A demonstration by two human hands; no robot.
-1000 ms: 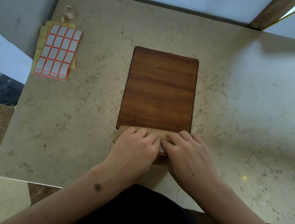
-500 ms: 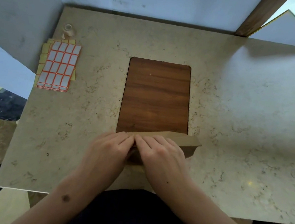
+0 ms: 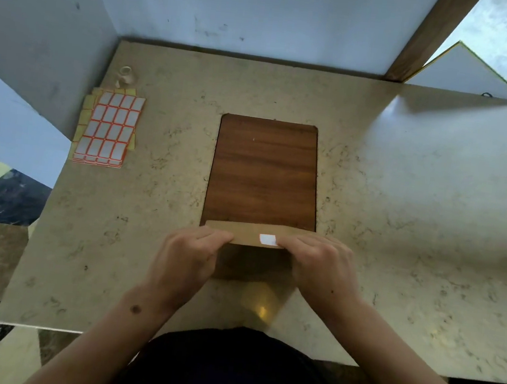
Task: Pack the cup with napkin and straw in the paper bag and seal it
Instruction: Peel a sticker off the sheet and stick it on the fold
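Note:
The brown paper bag (image 3: 252, 262) stands near the table's front edge, its top folded over toward me. A small white sticker (image 3: 267, 239) sits on the folded flap. My left hand (image 3: 189, 255) grips the bag's left side with its fingertips on the flap's left end. My right hand (image 3: 321, 267) grips the right side, fingertips on the flap just right of the sticker. The cup, napkin and straw are hidden from view.
A dark wooden board (image 3: 263, 174) lies flat behind the bag. A stack of white label sheets with orange borders (image 3: 109, 129) rests at the far left, with a small clear tape roll (image 3: 125, 74) behind it. White walls close the back and left sides of the marble table (image 3: 415, 226).
My hands were pressed together over the middle of the folded top. They have slid apart to the bag's sides, and the white sticker on the flap now shows.

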